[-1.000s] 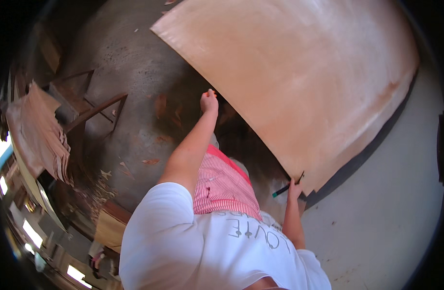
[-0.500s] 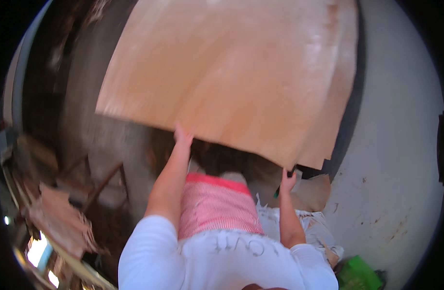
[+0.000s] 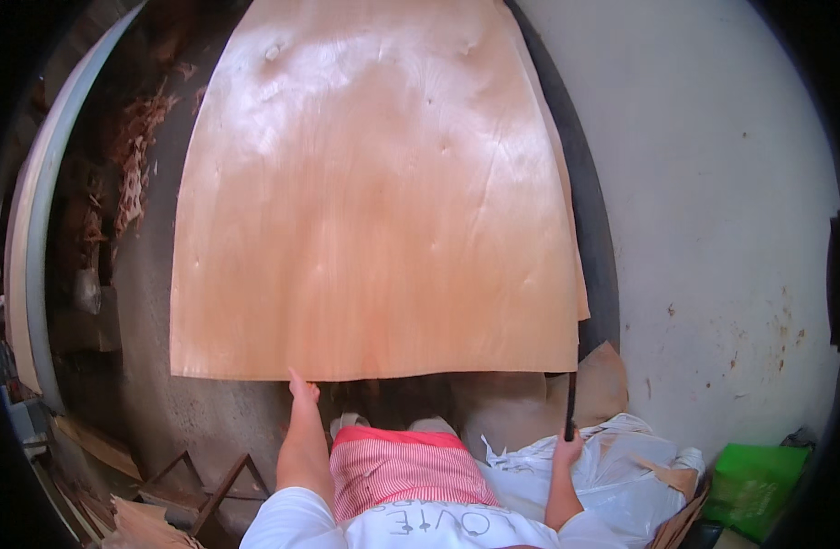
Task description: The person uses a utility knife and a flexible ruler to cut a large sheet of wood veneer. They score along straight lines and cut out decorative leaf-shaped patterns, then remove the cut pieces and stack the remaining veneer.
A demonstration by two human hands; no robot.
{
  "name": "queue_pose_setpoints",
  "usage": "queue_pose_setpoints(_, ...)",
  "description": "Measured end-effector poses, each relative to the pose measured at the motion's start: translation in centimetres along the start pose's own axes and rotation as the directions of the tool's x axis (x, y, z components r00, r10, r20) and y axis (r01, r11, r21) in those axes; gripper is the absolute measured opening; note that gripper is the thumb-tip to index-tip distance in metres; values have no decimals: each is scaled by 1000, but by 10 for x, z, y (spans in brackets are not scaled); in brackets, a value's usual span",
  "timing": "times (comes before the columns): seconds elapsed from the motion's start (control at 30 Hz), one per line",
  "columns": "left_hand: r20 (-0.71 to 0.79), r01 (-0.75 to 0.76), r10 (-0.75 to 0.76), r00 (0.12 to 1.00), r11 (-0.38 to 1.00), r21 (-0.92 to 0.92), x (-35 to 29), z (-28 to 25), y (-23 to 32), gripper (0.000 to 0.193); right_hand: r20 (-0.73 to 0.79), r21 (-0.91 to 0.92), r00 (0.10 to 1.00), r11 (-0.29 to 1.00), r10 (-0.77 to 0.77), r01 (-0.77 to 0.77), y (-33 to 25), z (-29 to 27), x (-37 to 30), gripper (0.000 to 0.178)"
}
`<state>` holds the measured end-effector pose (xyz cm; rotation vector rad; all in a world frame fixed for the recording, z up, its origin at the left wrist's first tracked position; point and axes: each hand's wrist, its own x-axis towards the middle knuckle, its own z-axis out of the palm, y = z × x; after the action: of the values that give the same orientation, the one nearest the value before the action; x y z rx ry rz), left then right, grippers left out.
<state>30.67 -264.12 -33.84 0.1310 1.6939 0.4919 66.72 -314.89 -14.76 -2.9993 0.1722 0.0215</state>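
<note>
Sheet (image 3: pixel 374 210) is now showing square-on, putting its near edge at left hand (image 3: pixel 303 391) (finger pinch unclear), right hand (image 3: pixel 568 446) wrapping fingers round black tool (image 3: pixel 571 407).

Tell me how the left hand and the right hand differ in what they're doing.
The left hand is at the near edge of the wood sheet; the right hand is apart from it, below its right corner. The right hand grips a slim black tool; no tool shows in the left hand. Both hands are bare.
</note>
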Motion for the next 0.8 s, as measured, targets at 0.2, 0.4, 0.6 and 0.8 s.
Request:
queue_pose_setpoints(0.2,-217,13,100,971,885,465,-24,1,-38,66,-101,-68,990,994,-95,89,18,-71,24,20)
queue_pose_setpoints(0.4,354,-507,444,823,292,811,-116,33,-36,52,-112,-36,984,990,-141,137,16,-81,34,23)
queue_pose_setpoints(0.6,672,-695,278,686,-21,718,-204,20,-15,46,-42,78,974,971,-224,226,-29,-37,42,27)
queue_pose_setpoints(0.8,695,-686,-187,695,120,718,-256,-21,-50,57,65,191,959,947,-275,259,-107,-21,21,33)
